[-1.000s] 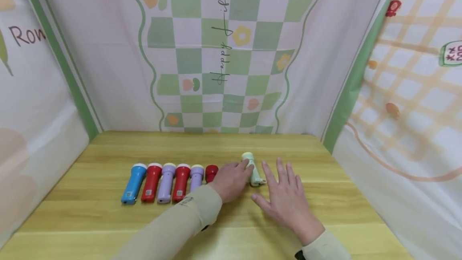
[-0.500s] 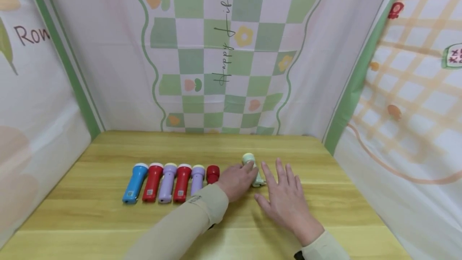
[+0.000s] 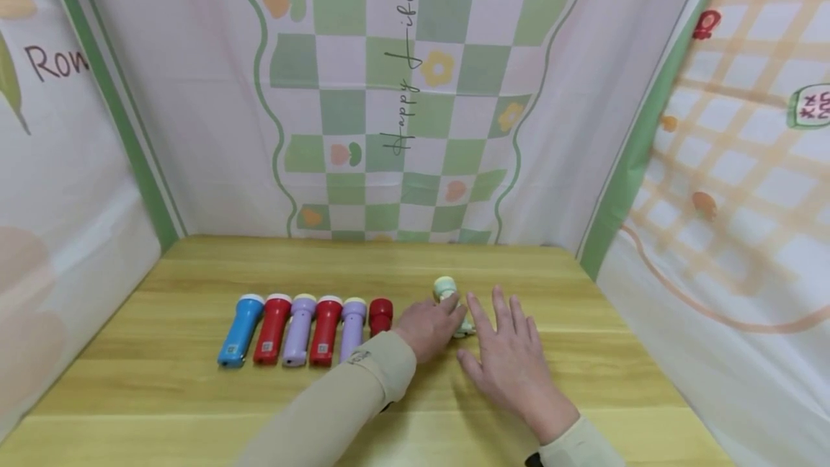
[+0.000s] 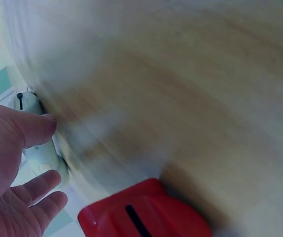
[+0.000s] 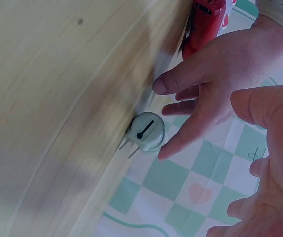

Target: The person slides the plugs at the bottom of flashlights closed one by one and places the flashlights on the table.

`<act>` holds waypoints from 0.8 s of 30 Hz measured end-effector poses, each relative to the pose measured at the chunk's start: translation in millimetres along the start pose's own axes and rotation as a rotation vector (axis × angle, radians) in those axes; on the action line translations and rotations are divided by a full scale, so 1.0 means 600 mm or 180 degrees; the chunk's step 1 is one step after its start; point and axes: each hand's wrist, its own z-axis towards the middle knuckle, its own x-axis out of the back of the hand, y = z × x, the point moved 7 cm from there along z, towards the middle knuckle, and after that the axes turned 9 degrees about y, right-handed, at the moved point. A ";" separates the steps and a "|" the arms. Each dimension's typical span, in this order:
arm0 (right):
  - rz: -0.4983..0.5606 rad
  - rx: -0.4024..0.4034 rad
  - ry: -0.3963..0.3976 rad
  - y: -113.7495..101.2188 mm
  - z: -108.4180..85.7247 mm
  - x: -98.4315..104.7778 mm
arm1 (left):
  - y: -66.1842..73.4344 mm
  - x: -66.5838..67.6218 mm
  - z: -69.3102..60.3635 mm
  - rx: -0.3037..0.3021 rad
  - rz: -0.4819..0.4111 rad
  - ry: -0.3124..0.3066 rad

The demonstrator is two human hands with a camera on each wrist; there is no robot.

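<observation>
My left hand (image 3: 426, 328) lies over a pale green flashlight (image 3: 444, 287), with its fingertips on or just above the body. The right wrist view shows the flashlight's round end (image 5: 150, 131) with two metal prongs out, between the left thumb and index finger; a gap shows beside the thumb. Those fingers look fairly straight, not closed on it. My right hand (image 3: 512, 362) is spread and empty, just right of the flashlight. A red flashlight (image 3: 380, 310) is partly hidden behind the left wrist; its end (image 4: 141, 212) appears in the left wrist view.
A row of flashlights lies on the wooden table (image 3: 162, 395) to the left: blue (image 3: 240, 330), red (image 3: 273, 330), purple (image 3: 299, 330), red (image 3: 326, 330) and purple (image 3: 353, 326). Behind the table hangs a checkered curtain (image 3: 389, 92), with printed cloth on both sides.
My left hand has shifted slightly right and covers more of the pale green flashlight's body. The right hand stays almost where it was. The row of flashlights has not moved.
</observation>
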 end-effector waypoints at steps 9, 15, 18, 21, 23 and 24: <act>0.0021 0.0008 0.0010 -0.001 0.001 -0.002 | 0.006 0.002 0.004 0.0069 -0.0081 -0.0163; 0.0020 0.0010 0.0003 0.002 0.001 -0.005 | 0.008 -0.003 0.008 0.0047 -0.0016 -0.0199; 0.0023 0.0022 0.0011 0.002 0.000 -0.005 | 0.008 -0.005 0.010 0.0035 0.0032 -0.0238; 0.0038 0.0035 0.0013 0.003 0.000 -0.005 | 0.008 -0.004 0.011 0.0023 0.0070 -0.0268; 0.0036 0.0039 0.0012 0.003 0.000 -0.005 | 0.008 -0.002 0.011 0.0007 0.0084 -0.0271; 0.0034 0.0039 0.0008 0.003 -0.001 -0.006 | 0.009 -0.002 0.011 -0.0004 0.0089 -0.0278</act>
